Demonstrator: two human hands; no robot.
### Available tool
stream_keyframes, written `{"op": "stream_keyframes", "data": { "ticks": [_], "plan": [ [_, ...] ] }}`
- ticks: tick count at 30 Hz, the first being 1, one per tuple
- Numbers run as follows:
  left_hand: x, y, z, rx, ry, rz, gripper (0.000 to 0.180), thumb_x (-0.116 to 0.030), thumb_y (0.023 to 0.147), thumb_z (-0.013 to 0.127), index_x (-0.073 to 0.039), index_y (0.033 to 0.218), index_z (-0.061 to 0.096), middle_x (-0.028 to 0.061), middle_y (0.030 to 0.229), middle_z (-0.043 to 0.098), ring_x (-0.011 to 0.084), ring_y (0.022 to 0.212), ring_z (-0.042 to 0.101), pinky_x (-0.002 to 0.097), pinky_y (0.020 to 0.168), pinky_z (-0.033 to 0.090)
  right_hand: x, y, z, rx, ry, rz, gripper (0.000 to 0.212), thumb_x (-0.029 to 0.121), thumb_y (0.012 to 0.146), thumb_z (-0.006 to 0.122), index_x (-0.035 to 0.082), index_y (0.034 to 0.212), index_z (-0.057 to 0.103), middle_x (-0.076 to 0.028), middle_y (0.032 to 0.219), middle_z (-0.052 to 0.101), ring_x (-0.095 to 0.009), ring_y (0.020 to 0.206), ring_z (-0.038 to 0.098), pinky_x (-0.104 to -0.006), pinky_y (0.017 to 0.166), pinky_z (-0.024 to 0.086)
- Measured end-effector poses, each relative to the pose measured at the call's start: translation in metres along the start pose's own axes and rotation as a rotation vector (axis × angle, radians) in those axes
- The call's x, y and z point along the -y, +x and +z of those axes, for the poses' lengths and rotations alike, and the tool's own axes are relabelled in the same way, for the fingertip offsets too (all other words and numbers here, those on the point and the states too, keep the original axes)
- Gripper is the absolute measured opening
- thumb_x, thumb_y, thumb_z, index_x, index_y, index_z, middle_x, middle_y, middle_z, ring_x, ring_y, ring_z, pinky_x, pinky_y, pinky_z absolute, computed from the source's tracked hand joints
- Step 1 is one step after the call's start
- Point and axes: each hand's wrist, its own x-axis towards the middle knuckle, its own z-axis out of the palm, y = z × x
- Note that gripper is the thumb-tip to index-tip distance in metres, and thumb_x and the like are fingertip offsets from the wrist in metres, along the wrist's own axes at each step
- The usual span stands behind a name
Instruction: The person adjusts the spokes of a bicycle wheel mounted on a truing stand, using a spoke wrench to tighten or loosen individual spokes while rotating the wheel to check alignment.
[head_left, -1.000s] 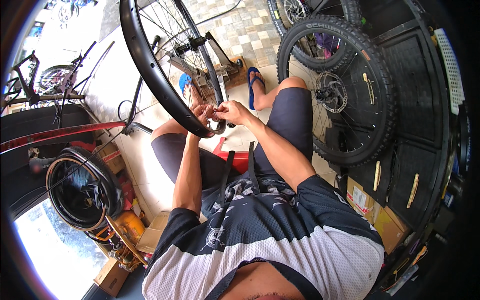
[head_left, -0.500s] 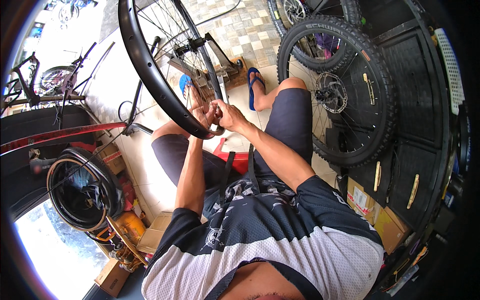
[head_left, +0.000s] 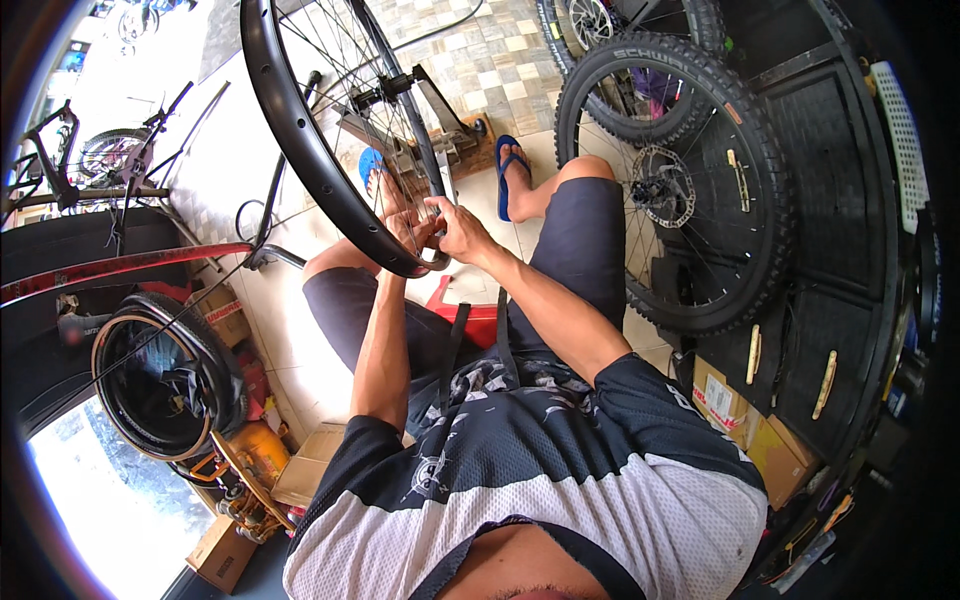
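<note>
A bicycle wheel with a bare black rim, no tyre on it, stands upright in a metal wheel truing stand in front of me. Its hub sits between the stand's arms. My left hand is at the near end of the rim, partly hidden behind rim and spokes, its fingers curled in close. On the other side, my right hand has its fingers pinched together at the rim's inner edge. Both hands meet around the spoke ends there. Whatever lies between the fingertips is too small to make out.
A wheel with a knobbly tyre leans against black cabinets on my right. A red frame tube juts in from the left, above stacked tyres. Cardboard boxes stand low on the left. Something red shows between my thighs.
The rim has shifted very slightly to the right. Both hands stay at its near end, with only small finger movement.
</note>
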Motion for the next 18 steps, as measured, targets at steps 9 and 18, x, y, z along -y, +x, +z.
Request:
{"op": "stream_keyframes", "data": {
  "ticks": [9, 18],
  "plan": [
    [0.015, 0.002, -0.004, -0.088, -0.615, -0.237, 0.054, -0.051, 0.099, 0.063, 0.000, 0.119, 0.063, 0.0057, 0.089, 0.068, 0.0168, 0.072, 0.068, 0.0295, 0.058, 0.054, -0.023, 0.003, 0.009, 0.204, 0.543, 0.201, 0.044, 0.011, 0.096, 0.065, 0.003, 0.136, 0.050, -0.010, 0.100, 0.075, -0.015, 0.090, 0.068, -0.0306, 0.079, 0.054],
    [0.034, 0.010, 0.009, 0.147, -0.813, -0.174, 0.041, -0.026, 0.102, 0.065, -0.005, 0.135, 0.053, 0.0025, 0.106, 0.068, 0.0126, 0.086, 0.068, 0.0291, 0.067, 0.060, -0.021, 0.009, -0.009, 0.229, 0.360, 0.239, 0.021, 0.018, 0.098, 0.068, -0.002, 0.106, 0.072, -0.006, 0.096, 0.075, -0.010, 0.089, 0.067, -0.0271, 0.084, 0.053]
  ]
}}
